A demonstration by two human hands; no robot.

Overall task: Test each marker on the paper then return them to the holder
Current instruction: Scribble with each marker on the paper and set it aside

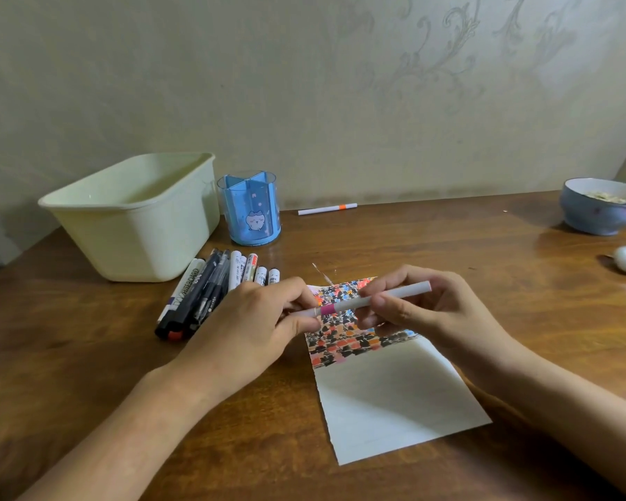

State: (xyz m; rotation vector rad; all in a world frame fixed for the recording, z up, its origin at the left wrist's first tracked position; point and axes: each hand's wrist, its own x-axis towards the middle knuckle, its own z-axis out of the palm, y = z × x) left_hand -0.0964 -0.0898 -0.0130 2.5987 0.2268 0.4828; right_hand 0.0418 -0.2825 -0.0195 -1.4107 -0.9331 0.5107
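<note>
Between both sets of fingers, above the paper [394,403]: one white marker [376,300] with a magenta band, left hand [253,327] pinching the cap end, right hand [412,309] pinching the barrel. Paper top crowded with test swatches. Holder [250,211] looks empty; a pile of markers [210,294] beyond the left knuckles likely awaits return.

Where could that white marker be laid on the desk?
Bare wood lies between the blue plastic holder, the orange-banded white pen and the blue ceramic bowl. It is crowded left of the paper, by the marker pile.
</note>
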